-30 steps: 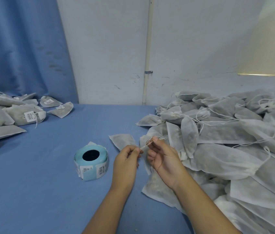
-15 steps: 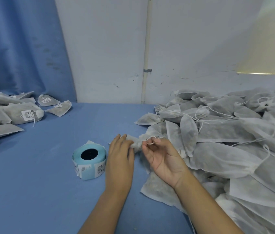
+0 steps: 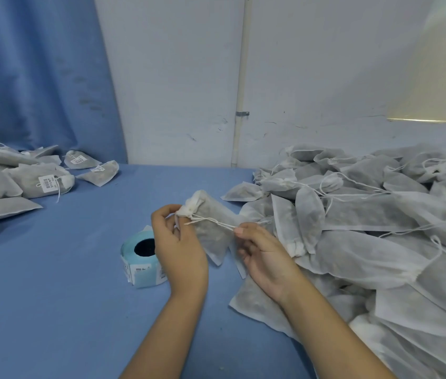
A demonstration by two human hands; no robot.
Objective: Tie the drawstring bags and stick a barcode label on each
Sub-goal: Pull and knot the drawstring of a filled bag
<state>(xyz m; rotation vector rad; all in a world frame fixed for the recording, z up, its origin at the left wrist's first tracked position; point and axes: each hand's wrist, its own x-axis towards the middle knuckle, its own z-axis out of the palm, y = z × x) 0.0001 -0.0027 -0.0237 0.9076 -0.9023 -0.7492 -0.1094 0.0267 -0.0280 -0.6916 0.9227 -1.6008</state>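
Observation:
A small white drawstring bag hangs lifted above the blue table, its neck bunched at the upper left. My left hand pinches that gathered neck. My right hand pinches the white drawstring, which runs taut from the neck toward the right. A pale blue roll of barcode labels lies on the table just left of my left hand, partly hidden by it.
A large heap of untied white bags fills the table's right side. Labelled, tied bags lie in a group at the far left. The blue table meets a white wall and a blue curtain behind.
The bag was lying by the heap; now my left hand has lifted it by its neck, and my right hand has pulled the drawstring out to the right, closing the neck.

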